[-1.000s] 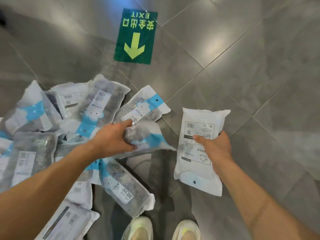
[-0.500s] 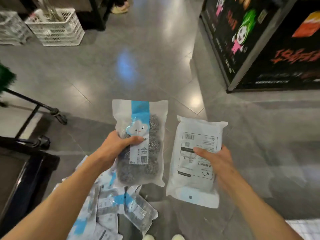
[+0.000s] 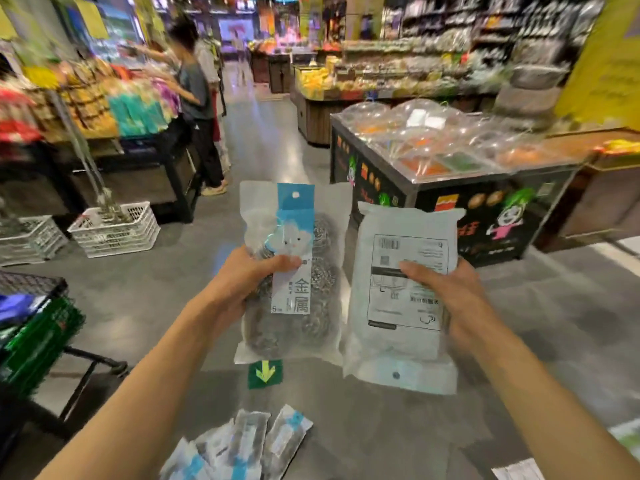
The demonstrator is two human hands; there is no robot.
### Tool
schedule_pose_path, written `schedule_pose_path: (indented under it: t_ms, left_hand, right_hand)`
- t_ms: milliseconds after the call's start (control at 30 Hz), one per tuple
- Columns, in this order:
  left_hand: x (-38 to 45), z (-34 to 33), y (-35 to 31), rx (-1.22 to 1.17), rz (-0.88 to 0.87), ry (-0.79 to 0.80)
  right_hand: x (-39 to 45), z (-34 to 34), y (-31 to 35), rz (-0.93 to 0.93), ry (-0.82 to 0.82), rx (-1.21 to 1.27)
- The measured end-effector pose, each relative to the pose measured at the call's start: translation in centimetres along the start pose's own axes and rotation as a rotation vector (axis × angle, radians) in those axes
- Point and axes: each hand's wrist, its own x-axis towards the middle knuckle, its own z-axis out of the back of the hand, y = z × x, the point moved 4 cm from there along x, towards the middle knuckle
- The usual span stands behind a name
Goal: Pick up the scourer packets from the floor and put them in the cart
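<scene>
My left hand (image 3: 247,282) grips a scourer packet (image 3: 311,237) upright at chest height, its blue-striped front with steel scourers facing me. Beside it my right hand (image 3: 446,296) holds a second scourer packet (image 3: 398,344), its white back label towards me and upside down. Several more scourer packets (image 3: 242,445) lie on the grey floor below my arms. The cart (image 3: 31,327) is at the left edge, a dark mesh basket with green and blue goods in it and a black frame underneath.
A black display counter (image 3: 433,199) with clear lids stands ahead on the right. White plastic crates (image 3: 114,230) sit on the floor at the left by a produce stand, where a person (image 3: 201,109) is standing. A green exit arrow sticker (image 3: 265,374) marks the floor.
Both hands lifted their packets from the floor pile up to chest height. My view rose from the floor to the shop aisle, and the cart came into sight at the left.
</scene>
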Motion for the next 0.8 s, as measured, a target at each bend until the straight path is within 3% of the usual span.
schedule_pose_path:
  t_ms: [200,433,800]
  left_hand:
    - [-0.9,-4.1,-3.9,0.041,-0.048,0.204]
    - [-3.7,-15.4,-5.2,0.041,-0.109,0.551]
    - [-21.7,-36.4,-4.3,-0.022,-0.092,1.139]
  right_hand:
    - [-7.0,2.7,4.1,0.099,-0.202,-0.014]
    - [-20.6,10.6,6.7,0.214,-0.577,-0.034]
    - [-45.3,20.8,5.8,0.248,-1.151,-0.105]
